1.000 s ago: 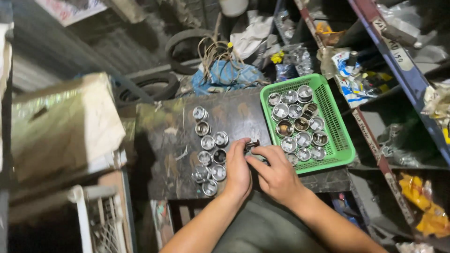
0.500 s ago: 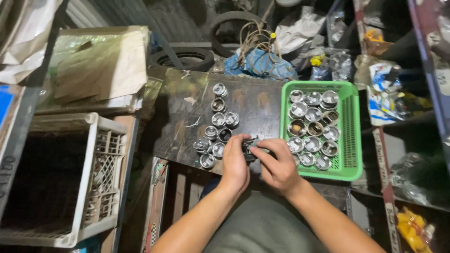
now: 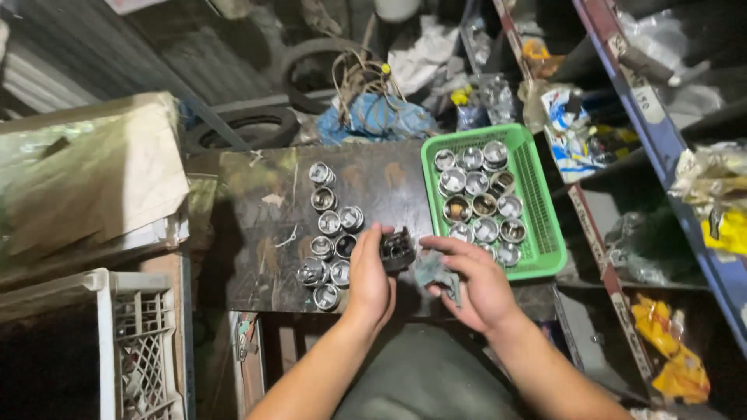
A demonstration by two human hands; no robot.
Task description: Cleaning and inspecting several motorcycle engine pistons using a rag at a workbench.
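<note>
Left hand (image 3: 370,274) grips a dark metal cup (image 3: 397,250) steady over the desk (image 3: 257,225); right hand (image 3: 476,284), half open, holds a grey rag (image 3: 436,272) for wiping.

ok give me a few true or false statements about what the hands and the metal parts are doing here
1. The left hand holds a dark metal part over the dark table. True.
2. The green basket is empty. False: it holds many round shiny metal parts.
3. The right hand holds a greyish rag. True.
4. The green basket sits to the left of the loose parts on the table. False: it sits to their right, beside the shelving.
5. A group of round metal parts stands on the table left of the left hand. True.
6. The white plastic crate rests on top of the table. False: it stands lower, off the table's left side.
</note>
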